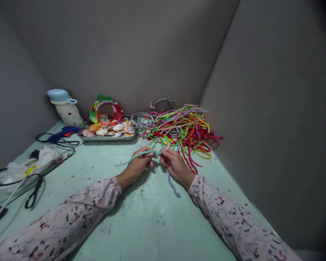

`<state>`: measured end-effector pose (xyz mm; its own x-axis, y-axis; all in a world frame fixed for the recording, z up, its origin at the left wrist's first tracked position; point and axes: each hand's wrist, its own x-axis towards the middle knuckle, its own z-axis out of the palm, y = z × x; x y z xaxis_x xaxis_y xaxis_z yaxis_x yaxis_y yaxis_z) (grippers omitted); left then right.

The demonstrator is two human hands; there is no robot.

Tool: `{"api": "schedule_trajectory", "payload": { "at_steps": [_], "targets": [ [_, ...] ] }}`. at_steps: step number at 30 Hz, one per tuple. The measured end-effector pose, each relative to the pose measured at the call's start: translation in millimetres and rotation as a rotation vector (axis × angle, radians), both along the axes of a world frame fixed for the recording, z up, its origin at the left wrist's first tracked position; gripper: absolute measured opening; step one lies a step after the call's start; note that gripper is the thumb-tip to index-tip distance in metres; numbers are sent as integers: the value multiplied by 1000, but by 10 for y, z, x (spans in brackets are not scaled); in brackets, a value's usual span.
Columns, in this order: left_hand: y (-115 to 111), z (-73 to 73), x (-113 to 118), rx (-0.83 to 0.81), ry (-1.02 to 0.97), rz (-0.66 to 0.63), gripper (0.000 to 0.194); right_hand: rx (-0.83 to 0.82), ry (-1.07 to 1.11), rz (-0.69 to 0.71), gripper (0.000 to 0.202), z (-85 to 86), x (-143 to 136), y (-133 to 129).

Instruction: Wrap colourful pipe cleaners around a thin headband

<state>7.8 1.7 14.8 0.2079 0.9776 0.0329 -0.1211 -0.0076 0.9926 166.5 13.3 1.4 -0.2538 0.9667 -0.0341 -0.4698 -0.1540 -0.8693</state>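
Observation:
My left hand (139, 163) pinches a teal length of thick yarn (130, 159) between thumb and fingers. One end of it trails left over the back of the hand. Close beside it, my right hand (176, 165) is closed on the other end of the teal yarn, fingertips almost meeting the left ones. A lilac strand (174, 186) comes out below my right hand and lies on the table, and a pale tip shows above the fingers. Whether these are one piece, or how the strands join, is hidden by the fingers.
Behind my hands lies a tangled pile of coloured yarn (187, 123), beside a coil of grey wire (145, 120). A metal tray (108, 139) holds shells and yarn-wrapped rings (116, 113). Leftward are a bottle (67, 112), black cable (32, 194) and plastic bag (47, 156). Walls enclose the table.

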Motion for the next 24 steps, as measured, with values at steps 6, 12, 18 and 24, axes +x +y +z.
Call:
{"api": "schedule_trajectory", "payload": {
  "at_steps": [6, 12, 18, 24],
  "targets": [
    [9, -15, -3, -36, 31, 20, 29, 2, 33, 7, 20, -36, 7, 13],
    [-2, 0, -16, 14, 12, -1, 27, 11, 22, 17, 22, -17, 12, 8],
    [-7, 3, -1, -15, 47, 24, 34, -1, 26, 6, 18, -17, 11, 9],
    [-11, 29, -6, -6, 17, 13, 30, -2, 22, 9, 19, -13, 6, 12]
  ]
}}
